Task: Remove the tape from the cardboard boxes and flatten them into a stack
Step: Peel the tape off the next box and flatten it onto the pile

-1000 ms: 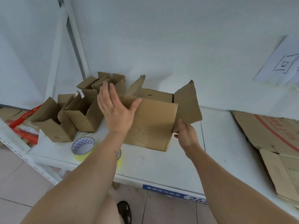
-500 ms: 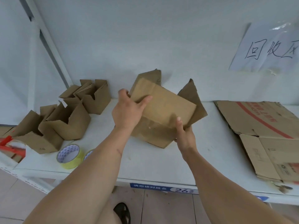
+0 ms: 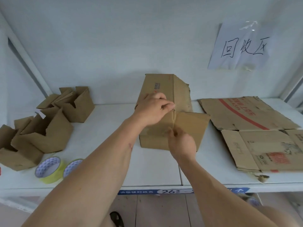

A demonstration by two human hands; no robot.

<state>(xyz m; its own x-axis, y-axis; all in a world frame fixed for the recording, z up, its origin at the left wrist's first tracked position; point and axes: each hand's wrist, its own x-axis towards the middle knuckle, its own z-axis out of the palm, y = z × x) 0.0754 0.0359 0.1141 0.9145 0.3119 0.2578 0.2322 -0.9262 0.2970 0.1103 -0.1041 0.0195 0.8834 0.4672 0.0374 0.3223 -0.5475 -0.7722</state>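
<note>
Looking down at the white shelf [image 3: 101,154], we found the brown cardboard box [image 3: 188,122] standing near its middle, directly under both hands. Our left hand [image 3: 152,110] lay on the box's top, fingers curled and knuckles over the centre seam; whether it pinched anything we could not tell. Our right hand [image 3: 182,143] sat at the near edge of the same seam, fingertips bunched together as if pinching at the seam, though the blur hid what, if anything, they held.

The box was plain corrugated brown, its top flaps closed and meeting in a cross-shaped seam. Its far flap carried small print and had a ragged, torn right edge.

To the left we counted three smaller open brown cardboard boxes [image 3: 49,133], flaps up, clustered close together. Just in front of them lay two rolls of yellow tape [image 3: 49,169], side by side near the shelf's front edge. To the right lay a stack of flattened brown cardboard sheets [image 3: 255,128], at least two, the upper one bearing a red stripe. One white paper sign [image 3: 241,46] with handwritten characters hung on the wall above.
</note>
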